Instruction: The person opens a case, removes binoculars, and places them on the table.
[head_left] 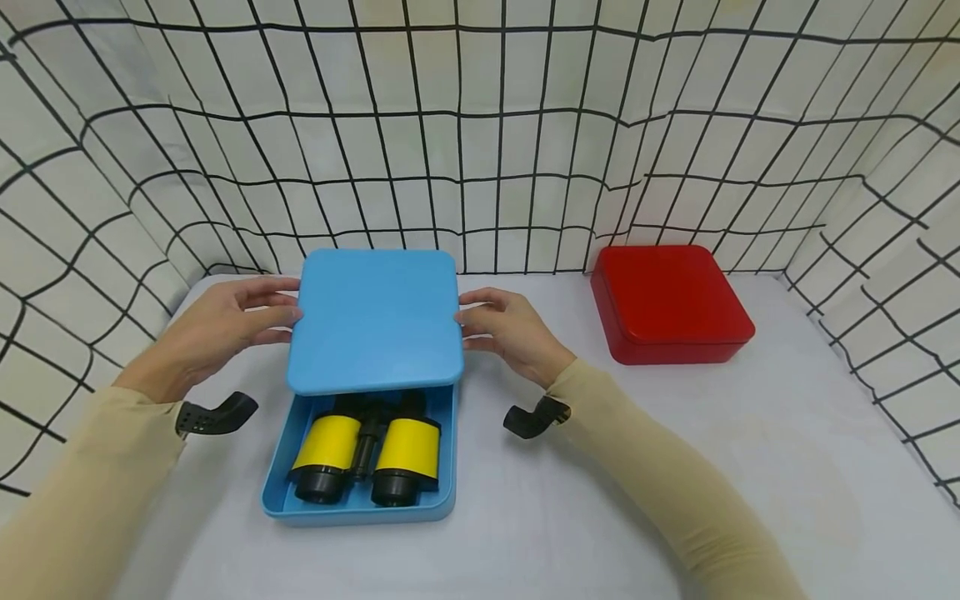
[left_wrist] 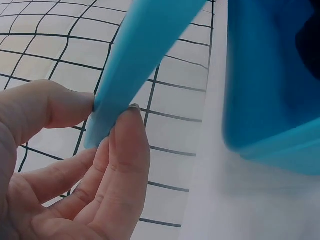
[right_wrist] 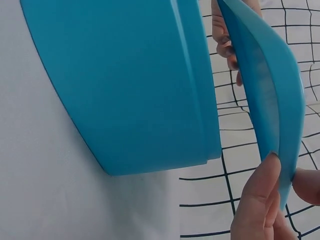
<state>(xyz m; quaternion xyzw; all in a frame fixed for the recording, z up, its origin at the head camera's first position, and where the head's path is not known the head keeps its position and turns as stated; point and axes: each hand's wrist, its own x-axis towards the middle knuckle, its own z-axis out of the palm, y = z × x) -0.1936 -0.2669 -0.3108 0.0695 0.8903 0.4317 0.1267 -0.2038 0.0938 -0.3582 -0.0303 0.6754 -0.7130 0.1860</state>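
Both hands hold a light blue lid [head_left: 377,321] above a blue box [head_left: 362,518], one at each side. My left hand [head_left: 225,325] pinches the lid's left edge; in the left wrist view, thumb and fingers [left_wrist: 127,165] grip its rim. On the right edge, my right hand [head_left: 513,332] pinches likewise, and the right wrist view shows the lid [right_wrist: 287,100] tilted and apart from the box wall [right_wrist: 125,90]. Inside the box lie yellow and black binoculars [head_left: 408,454], their far end hidden under the lid.
A closed red box [head_left: 675,300] stands at the back right of the white table [head_left: 570,517]. Black wire mesh [head_left: 480,179] rises along the back and both sides, with pale cloth behind it. Black straps [head_left: 217,415] hang from both wrists.
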